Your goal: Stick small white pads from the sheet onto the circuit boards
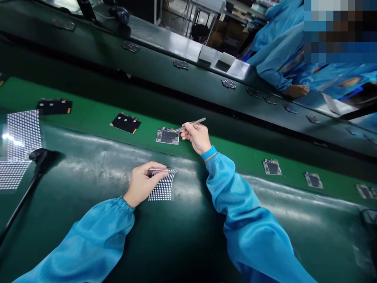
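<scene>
My right hand [198, 138] is closed in a pinch on metal tweezers [198, 122]. The tweezers' tip is at the upper right part of a circuit board [167, 136] lying on the green belt [232, 147]; whether it touches, I cannot tell. Nearer to me, my left hand [140, 183] grips a clear sheet of small white dot stickers [161, 189] between thumb and fingers. The sheet's top edge is folded over or backed by something thin, seen edge-on. Whether the tweezers carry a dot is too small to see.
Further boards lie along the belt: black-faced ones [125, 122] to the left, bare ones [272, 167] to the right. More dot sheets [24, 133] and a black rod with a knob [39, 157] are at left. Across stands a co-worker in blue [277, 47] beside another line.
</scene>
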`<state>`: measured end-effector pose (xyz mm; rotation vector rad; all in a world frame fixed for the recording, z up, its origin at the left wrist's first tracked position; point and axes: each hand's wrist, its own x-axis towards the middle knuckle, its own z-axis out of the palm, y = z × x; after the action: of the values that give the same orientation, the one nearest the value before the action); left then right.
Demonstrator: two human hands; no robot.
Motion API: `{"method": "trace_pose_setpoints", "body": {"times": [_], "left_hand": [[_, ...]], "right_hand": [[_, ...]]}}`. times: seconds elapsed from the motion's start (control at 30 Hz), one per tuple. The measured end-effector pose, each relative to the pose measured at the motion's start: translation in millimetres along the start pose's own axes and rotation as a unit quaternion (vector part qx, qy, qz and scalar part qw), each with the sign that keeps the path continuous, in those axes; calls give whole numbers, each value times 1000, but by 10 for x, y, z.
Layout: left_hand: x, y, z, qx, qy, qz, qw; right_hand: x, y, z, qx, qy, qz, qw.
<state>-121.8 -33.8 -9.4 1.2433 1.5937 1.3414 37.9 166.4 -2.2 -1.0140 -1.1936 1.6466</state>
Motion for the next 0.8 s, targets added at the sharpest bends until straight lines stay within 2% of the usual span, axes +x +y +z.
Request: {"method": "trace_pose_setpoints", "body": {"times": [0.13,0.37,0.57,0.67,0.8], "left_hand": [[2,-4,3,1,2,2,1000],[-10,-26,7,0,2,-5,1000],[-12,-12,5,3,-2,-7,1000],[-9,1,9,1,4,-1,1000],[-13,3,12,1,1,-8,1000]], "right_hand": [[76,26,43,-9,17,11,1000],[237,109,182,-56,19,-40,997],[210,196,187,-102,13,-68,992],[138,226,110,-180,-4,-123,976],[44,218,24,-286,-24,-224,931]]}}
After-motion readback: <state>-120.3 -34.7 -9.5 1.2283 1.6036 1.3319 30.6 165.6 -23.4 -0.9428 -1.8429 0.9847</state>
